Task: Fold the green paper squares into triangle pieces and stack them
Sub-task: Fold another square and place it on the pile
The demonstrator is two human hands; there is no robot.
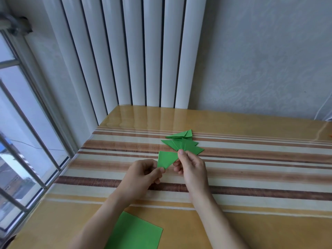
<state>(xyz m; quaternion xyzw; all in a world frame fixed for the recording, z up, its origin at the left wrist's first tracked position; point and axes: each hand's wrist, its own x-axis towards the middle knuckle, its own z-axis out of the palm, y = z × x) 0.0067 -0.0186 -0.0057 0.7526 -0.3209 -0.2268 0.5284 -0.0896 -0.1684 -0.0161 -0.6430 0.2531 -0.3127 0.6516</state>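
Unfolded green square (134, 232) nearest, flat on tabletop (251, 177), not yet folded. Left hand (143, 174) and right hand (190, 165) fingers pinch triangle piece (166, 159) at opposite corners, above tabletop. Finished pile (183, 143) just beyond. Judgement: mid-task.

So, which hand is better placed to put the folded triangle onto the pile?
Probably the right hand. It pinches the corner of the folded triangle nearest the pile of triangles, which lies just beyond its fingers. The left hand holds the nearer corner.
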